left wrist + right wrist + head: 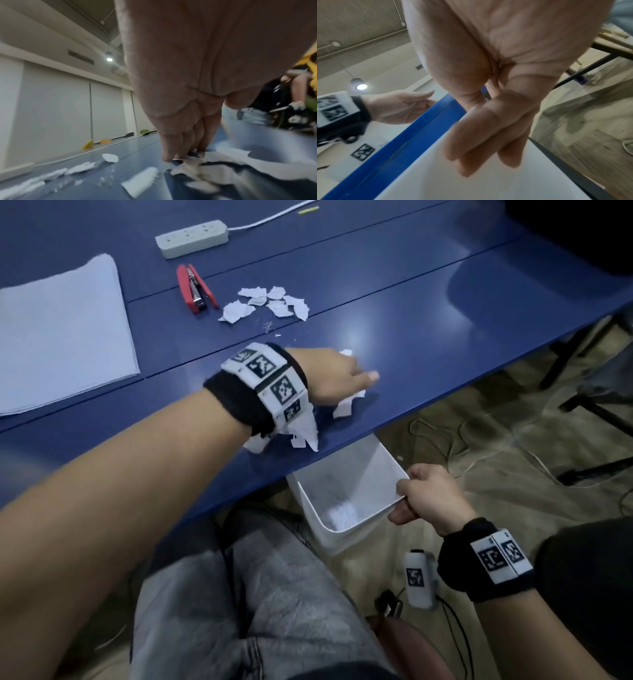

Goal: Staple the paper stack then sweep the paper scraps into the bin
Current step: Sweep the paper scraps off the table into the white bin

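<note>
My left hand point(337, 376) lies flat, fingers straight, on the blue table point(394, 344) near its front edge, its little-finger side against several torn white paper scraps point(303, 431). In the left wrist view the fingers point(180, 143) touch the table beside scraps point(214, 166). A second cluster of scraps point(267, 302) lies farther back. My right hand point(424, 496) grips the rim of a white bin point(346, 491) held below the table edge; scraps lie at its bottom. The right wrist view shows fingers point(481, 135) curled over the bin wall point(453, 180). The red stapler point(195, 289) and paper stack point(61, 333) rest at left.
A white power strip point(191, 238) with its cable lies at the back of the table. Cables and dark table legs point(582, 412) cross the floor at right. My knees in grey jeans point(246, 594) are under the table edge.
</note>
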The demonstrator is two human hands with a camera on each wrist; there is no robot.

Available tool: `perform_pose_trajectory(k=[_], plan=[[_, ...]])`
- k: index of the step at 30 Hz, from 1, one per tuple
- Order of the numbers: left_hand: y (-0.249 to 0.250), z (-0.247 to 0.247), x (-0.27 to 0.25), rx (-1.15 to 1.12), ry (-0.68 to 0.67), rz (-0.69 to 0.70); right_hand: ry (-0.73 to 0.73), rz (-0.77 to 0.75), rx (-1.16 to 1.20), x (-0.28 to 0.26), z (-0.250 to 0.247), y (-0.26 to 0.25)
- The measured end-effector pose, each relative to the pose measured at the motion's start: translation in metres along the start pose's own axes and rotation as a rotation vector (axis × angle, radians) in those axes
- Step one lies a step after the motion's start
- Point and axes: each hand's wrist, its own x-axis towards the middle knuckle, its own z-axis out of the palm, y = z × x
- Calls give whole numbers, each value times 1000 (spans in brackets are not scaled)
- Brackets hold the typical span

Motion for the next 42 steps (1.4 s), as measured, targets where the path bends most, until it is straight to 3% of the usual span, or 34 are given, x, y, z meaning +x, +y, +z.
perform_pose_trajectory(k=[4,7,11,23,28,35,42], plan=[[5,21,-29,-120,14,32,-9,-27,0,-2,2,3],[-11,23,-40,-190,63,-118,-10,-37,-13,-4,4,5],[-23,29,-46,-166,-34,-268,-4,-57,-24,-4,6,4],[8,22,-32,-164,-98,-111,18,-67,-32,-5,2,-12],[12,26,-39,-183,-11,-79,6,-72,-17,-11,0,-10],[36,43,-56,160,1,36,5,-90,-11,-18,-3,3],[53,62,-77,-130,49,-32,4,-83,26,-21,-5,9]])
